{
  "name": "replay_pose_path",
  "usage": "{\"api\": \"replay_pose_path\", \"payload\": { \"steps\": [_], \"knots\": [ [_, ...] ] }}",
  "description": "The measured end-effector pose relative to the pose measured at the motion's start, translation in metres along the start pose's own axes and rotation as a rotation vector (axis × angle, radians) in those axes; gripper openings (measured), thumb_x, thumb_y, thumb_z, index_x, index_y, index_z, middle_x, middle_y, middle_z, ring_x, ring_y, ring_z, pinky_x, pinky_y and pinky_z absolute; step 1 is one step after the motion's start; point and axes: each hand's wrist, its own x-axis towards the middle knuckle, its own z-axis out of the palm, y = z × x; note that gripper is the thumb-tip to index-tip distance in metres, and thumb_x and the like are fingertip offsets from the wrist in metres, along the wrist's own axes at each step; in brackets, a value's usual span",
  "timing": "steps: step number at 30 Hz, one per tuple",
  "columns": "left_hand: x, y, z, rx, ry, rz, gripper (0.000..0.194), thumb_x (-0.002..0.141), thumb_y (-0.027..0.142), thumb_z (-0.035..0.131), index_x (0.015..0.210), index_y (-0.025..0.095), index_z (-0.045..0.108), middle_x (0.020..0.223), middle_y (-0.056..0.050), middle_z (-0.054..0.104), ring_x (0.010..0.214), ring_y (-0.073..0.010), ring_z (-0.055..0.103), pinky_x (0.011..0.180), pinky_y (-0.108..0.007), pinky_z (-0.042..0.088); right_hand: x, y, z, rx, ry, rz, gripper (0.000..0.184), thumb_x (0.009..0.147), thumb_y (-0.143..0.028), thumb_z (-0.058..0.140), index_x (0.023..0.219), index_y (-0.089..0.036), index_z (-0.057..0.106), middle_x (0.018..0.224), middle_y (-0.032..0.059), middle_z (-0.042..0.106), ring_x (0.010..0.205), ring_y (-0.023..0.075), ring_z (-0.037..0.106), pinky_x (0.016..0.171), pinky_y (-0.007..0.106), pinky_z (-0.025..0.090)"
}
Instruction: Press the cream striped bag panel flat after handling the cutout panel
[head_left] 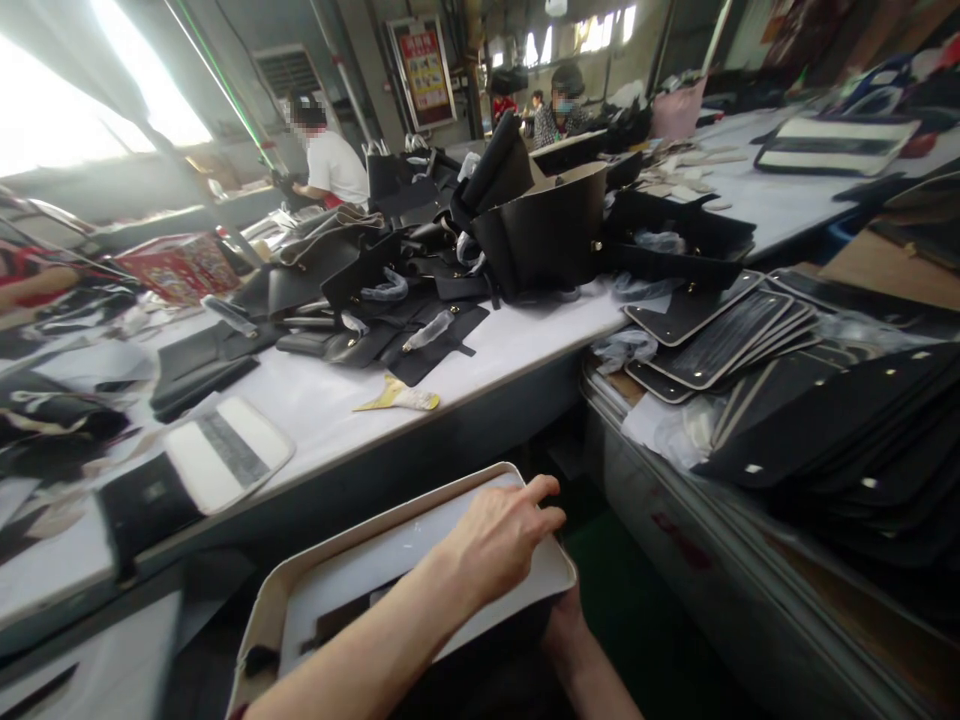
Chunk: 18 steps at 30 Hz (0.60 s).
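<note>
The left hand (pixel 501 535) lies palm down on the pale panel (pixel 390 570), held low in front of the worktop (pixel 322 400); its grip is loose, fingers (pixel 544 490) gently spread and reaching the panel's far right corner. The right hand (pixel 564 625) sits under that same corner, mostly hidden by the panel, so I cannot tell how its grip stands. Black leather pieces (pixel 420 330) crowd the worktop beyond.

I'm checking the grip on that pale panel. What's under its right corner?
The left hand lies on top of the pale panel. Under its right corner, only the right hand's wrist shows; its fingers are covered.
</note>
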Motion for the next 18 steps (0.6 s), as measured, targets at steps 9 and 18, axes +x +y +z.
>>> {"api": "replay_pose_path", "payload": {
  "steps": [9, 18],
  "knots": [
    [0.007, -0.022, 0.001, 0.084, -0.008, 0.196, 0.013, 0.087, 0.008, 0.055, 0.093, 0.018, 0.061, 0.094, -0.004, 0.061, 0.086, -0.0208, 0.06, 0.073, -0.034, 0.046, -0.007, 0.0, -0.009, -0.117, 0.056, 0.098, 0.038, 0.082, -0.053, 0.062, 0.087, -0.017, 0.072, 0.085, 0.009, 0.074, 0.097, 0.0305, 0.066, 0.083, 0.042, 0.054],
    [0.004, -0.026, 0.012, -0.003, 0.054, 0.203, 0.013, 0.088, 0.008, 0.051, 0.089, 0.017, 0.06, 0.091, -0.004, 0.062, 0.084, -0.02, 0.061, 0.071, -0.03, 0.048, -0.063, -0.077, 0.044, -0.908, 0.102, -0.146, 0.065, 0.085, -0.075, 0.046, 0.118, -0.022, 0.063, 0.11, 0.0082, 0.068, 0.1, 0.0266, 0.061, 0.075, 0.033, 0.05]
  ]
}}
